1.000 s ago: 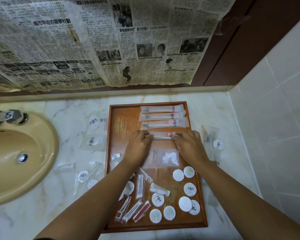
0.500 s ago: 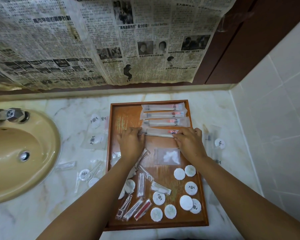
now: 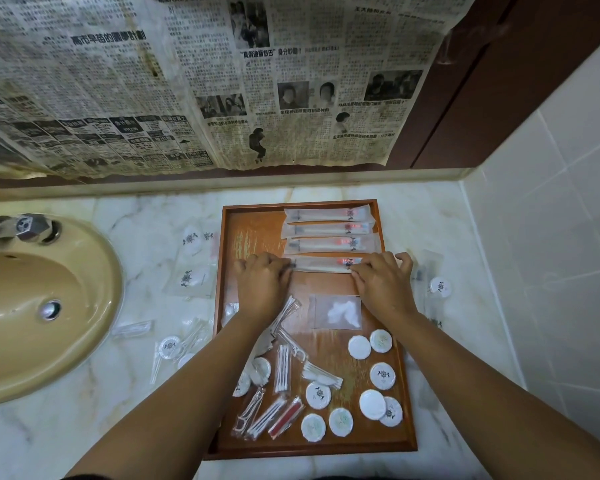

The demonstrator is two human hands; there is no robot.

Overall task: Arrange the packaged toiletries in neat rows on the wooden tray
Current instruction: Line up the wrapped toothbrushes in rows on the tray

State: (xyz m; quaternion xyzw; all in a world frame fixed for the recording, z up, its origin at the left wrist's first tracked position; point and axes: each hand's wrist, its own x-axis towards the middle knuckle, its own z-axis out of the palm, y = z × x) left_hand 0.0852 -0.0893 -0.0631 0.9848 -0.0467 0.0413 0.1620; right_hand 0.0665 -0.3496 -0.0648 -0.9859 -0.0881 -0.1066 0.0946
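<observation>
Found wooden tray [image 3: 253, 233] flat on marble counter [image 3: 136, 427], beige sink [image 3: 32, 306] to its left, newspaper [image 3: 187, 81] hanging along the wall behind. Counted three long packets [image 3: 328, 229] lying crosswise in the tray's far right part, set one below another, roughly parallel. Observed a fourth long packet [image 3: 321, 265] just beneath them, slightly askew, gripped at both ends. Recorded left hand [image 3: 262, 287] with fingers curled over its left end and right hand [image 3: 381, 285] with fingers curled over its right end: both grasping, neither released. Logged clear sachet [image 3: 336, 311] mid-tray, beside the right wrist. Logged round white packets [image 3: 381, 375] scattered over the near right part, swab packets [image 3: 281, 372] jumbled at near centre and left, all unordered. Noted flat sachets [image 3: 191, 258] and other small packets on the counter left of the tray, and one round packet [image 3: 440, 287] on the counter to its right.
</observation>
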